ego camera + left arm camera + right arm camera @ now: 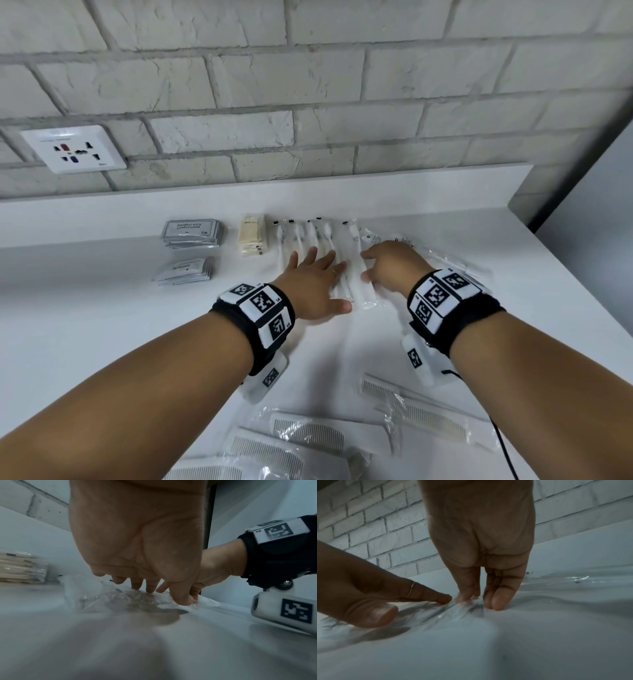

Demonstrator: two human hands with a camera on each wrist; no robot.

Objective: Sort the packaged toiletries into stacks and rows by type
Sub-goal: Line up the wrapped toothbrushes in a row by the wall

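Observation:
Several wrapped white toothbrushes point(301, 236) lie side by side in a row on the white counter point(102, 308). My left hand point(325, 277) lies flat on them with fingers spread; its fingertips point(149, 588) press the clear wrappers point(96, 595). My right hand point(368, 265) sits just to the right, its fingertips point(498, 601) pushing down on the rightmost toothbrush packet point(356, 236), whose plastic point(458, 612) wrinkles between the two hands. Left of the row stand stacks of shampoo sachets point(191, 233), toothpaste sachets point(185, 272) and beige packets point(252, 236).
Several wrapped white combs point(308, 435) lie loose at the counter's near edge, one further right point(421, 411). Clear packets point(448, 265) lie behind my right wrist. A brick wall point(308, 102) with a socket plate point(73, 149) backs the counter, which ends at the right.

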